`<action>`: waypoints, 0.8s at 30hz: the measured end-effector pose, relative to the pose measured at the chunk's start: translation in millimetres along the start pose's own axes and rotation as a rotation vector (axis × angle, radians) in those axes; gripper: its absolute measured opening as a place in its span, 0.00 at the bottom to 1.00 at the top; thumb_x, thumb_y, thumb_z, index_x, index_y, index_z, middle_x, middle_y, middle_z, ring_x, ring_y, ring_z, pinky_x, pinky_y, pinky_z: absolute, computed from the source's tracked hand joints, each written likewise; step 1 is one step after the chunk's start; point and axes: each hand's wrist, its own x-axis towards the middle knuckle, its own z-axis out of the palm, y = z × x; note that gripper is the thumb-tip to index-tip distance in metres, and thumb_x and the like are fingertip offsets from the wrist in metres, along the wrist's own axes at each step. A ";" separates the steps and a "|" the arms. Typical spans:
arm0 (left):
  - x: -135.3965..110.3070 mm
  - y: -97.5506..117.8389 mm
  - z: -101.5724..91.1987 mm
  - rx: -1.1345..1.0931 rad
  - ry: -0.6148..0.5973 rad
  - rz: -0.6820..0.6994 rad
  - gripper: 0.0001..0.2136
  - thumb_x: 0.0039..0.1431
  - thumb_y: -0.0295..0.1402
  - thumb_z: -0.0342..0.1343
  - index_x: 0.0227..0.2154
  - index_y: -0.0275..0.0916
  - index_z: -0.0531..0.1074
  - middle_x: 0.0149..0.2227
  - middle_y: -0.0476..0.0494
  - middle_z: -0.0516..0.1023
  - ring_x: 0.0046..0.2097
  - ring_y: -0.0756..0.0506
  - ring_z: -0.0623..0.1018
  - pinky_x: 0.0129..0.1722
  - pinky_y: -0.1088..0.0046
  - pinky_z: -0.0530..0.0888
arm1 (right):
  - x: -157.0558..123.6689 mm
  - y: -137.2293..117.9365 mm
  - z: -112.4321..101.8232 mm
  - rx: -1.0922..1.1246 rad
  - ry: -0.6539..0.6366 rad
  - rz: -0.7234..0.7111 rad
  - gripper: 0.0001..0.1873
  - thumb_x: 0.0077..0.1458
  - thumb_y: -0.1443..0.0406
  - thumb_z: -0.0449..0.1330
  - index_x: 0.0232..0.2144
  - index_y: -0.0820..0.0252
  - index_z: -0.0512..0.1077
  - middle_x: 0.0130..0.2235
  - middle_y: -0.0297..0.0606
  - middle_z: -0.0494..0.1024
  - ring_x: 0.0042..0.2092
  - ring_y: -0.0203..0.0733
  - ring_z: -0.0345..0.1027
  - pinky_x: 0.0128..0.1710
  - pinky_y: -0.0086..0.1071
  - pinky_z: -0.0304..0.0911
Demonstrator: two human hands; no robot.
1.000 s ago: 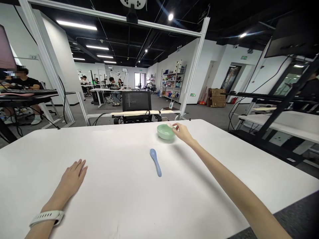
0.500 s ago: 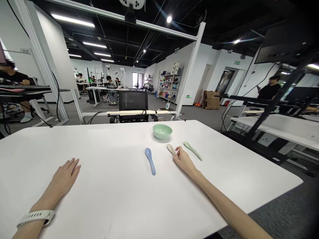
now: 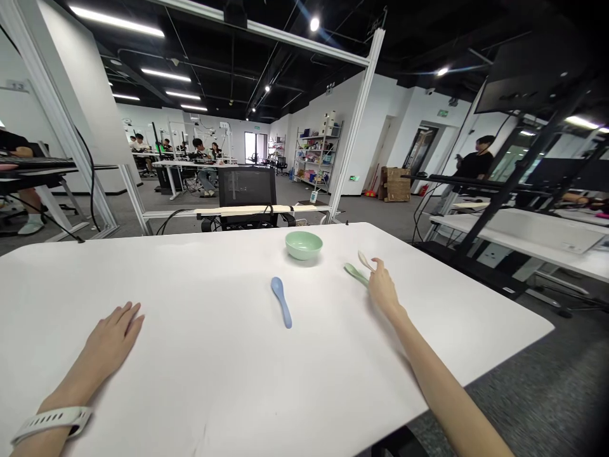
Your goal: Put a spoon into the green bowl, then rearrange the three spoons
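My right hand (image 3: 383, 284) pinches a cream-coloured spoon (image 3: 365, 259) in its fingertips, with the spoon's end pointing up and away from me. The hand is just above a pale green spoon (image 3: 355, 273) and hides that spoon's near end. A blue spoon (image 3: 281, 302) lies on the white table (image 3: 200, 298), left of my right hand. Further back stands a pale green bowl (image 3: 303, 245). My left hand (image 3: 113, 338) rests flat on the table, fingers slightly apart, touching nothing else. A white band (image 3: 51, 425) circles that wrist.
The white table's far edge runs behind the bowl, and its right corner is beyond my right hand. A black mesh chair (image 3: 246, 187) stands past it. A person (image 3: 473, 165) stands at the right, beside a white desk (image 3: 514, 231).
My right hand has moved right and away from me, carrying the cream spoon to the pale green spoon. The view has turned slightly, while the bowl and blue spoon stay in place on the table.
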 end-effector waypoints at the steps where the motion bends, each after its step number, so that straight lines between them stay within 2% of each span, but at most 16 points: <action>1: 0.3 -0.4 0.0 0.001 -0.004 0.006 0.39 0.67 0.47 0.32 0.67 0.22 0.68 0.72 0.23 0.70 0.74 0.28 0.67 0.72 0.43 0.64 | 3.2 5.2 -3.4 -0.024 -0.022 0.041 0.24 0.68 0.66 0.49 0.62 0.69 0.68 0.48 0.60 0.81 0.45 0.57 0.78 0.43 0.40 0.63; 3: 1.3 -1.4 0.5 0.008 -0.007 0.013 0.39 0.67 0.47 0.31 0.66 0.22 0.68 0.72 0.23 0.70 0.74 0.27 0.67 0.72 0.43 0.64 | 6.7 11.6 -6.9 -0.056 -0.096 0.105 0.19 0.66 0.61 0.57 0.53 0.70 0.75 0.46 0.62 0.83 0.47 0.59 0.78 0.42 0.39 0.62; 5: 2.5 -2.5 0.9 0.017 -0.004 0.017 0.39 0.67 0.47 0.31 0.66 0.22 0.68 0.71 0.23 0.70 0.74 0.27 0.67 0.71 0.43 0.64 | 6.6 12.4 -7.0 -0.075 -0.160 0.140 0.14 0.63 0.59 0.63 0.42 0.67 0.78 0.43 0.60 0.84 0.45 0.58 0.78 0.38 0.37 0.60; 8: 3.5 -3.0 0.2 0.022 -0.009 0.018 0.40 0.67 0.47 0.30 0.66 0.21 0.68 0.71 0.22 0.70 0.74 0.26 0.67 0.71 0.42 0.64 | 1.1 4.0 -4.9 -0.054 -0.159 0.127 0.08 0.60 0.61 0.65 0.32 0.60 0.76 0.38 0.52 0.83 0.40 0.52 0.76 0.34 0.35 0.57; 11: 3.1 -2.6 -2.0 0.016 -0.017 0.017 0.40 0.67 0.48 0.31 0.66 0.21 0.68 0.71 0.21 0.70 0.74 0.26 0.68 0.71 0.42 0.65 | -10.7 -13.2 -2.2 0.062 -0.161 0.068 0.12 0.58 0.60 0.65 0.26 0.56 0.70 0.30 0.43 0.79 0.34 0.45 0.71 0.32 0.33 0.54; 16: 2.4 -3.8 -4.1 0.006 -0.025 0.006 0.40 0.67 0.49 0.32 0.66 0.22 0.69 0.72 0.22 0.69 0.74 0.27 0.67 0.71 0.43 0.65 | -39.1 -46.9 5.0 0.269 -0.324 -0.010 0.18 0.55 0.57 0.65 0.20 0.53 0.63 0.21 0.30 0.67 0.27 0.37 0.59 0.29 0.33 0.49; 20: 2.4 -5.9 -2.5 0.003 -0.024 0.006 0.40 0.67 0.49 0.31 0.66 0.22 0.69 0.72 0.22 0.70 0.74 0.27 0.67 0.72 0.43 0.65 | -55.0 -61.9 9.9 0.287 -0.364 -0.014 0.18 0.53 0.60 0.65 0.20 0.53 0.60 0.21 0.29 0.65 0.27 0.36 0.56 0.28 0.32 0.47; 24: 2.9 -6.8 -0.4 -0.005 -0.008 0.004 0.39 0.67 0.48 0.33 0.66 0.23 0.69 0.71 0.23 0.70 0.74 0.28 0.67 0.71 0.43 0.66 | -60.3 -65.1 9.6 0.281 -0.367 -0.016 0.17 0.52 0.61 0.65 0.20 0.53 0.61 0.22 0.28 0.65 0.28 0.36 0.56 0.29 0.32 0.47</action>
